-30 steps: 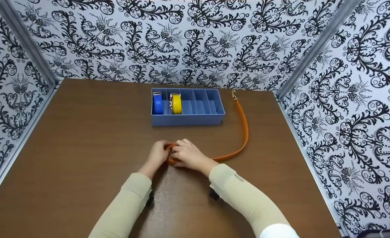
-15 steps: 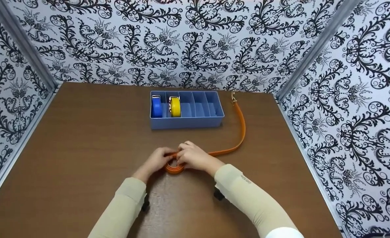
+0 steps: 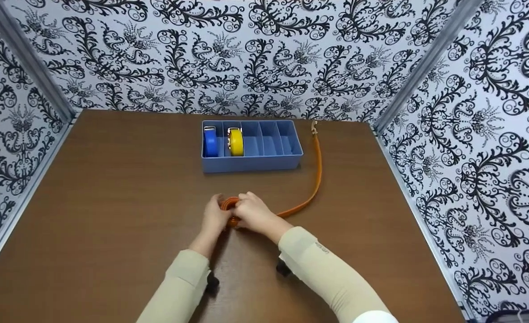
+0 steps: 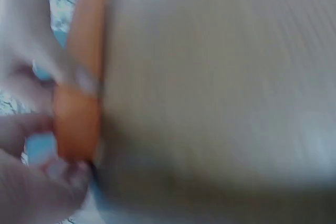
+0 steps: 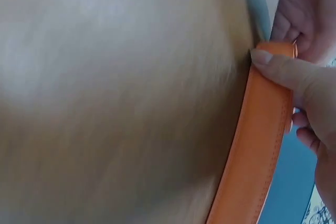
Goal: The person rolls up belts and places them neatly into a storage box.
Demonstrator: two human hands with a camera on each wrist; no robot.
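An orange belt [image 3: 319,172] lies partly rolled on the table, its coil between my two hands. Its loose tail curves right and back to a metal buckle [image 3: 314,127] at the far end. My left hand [image 3: 214,216] holds the coil from its left side. My right hand [image 3: 256,217] grips it from the right, where the tail leaves the roll. In the right wrist view the right thumb lies over the stitched orange strap [image 5: 257,135]. The left wrist view is blurred, with fingers on both sides of the orange coil [image 4: 79,121]. Fingers hide part of the roll.
Behind the hands stands a blue divided box [image 3: 252,164]. A rolled blue belt [image 3: 211,143] sits in its leftmost compartment, and a rolled yellow belt [image 3: 236,142] in the one beside it. Patterned walls [image 3: 264,58] border the brown table [image 3: 125,179] at back and sides.
The coil shifted toward me, then slightly back, as my hands changed their hold around it. The tail's curve has drawn in leftward while its buckle end stays near the box.
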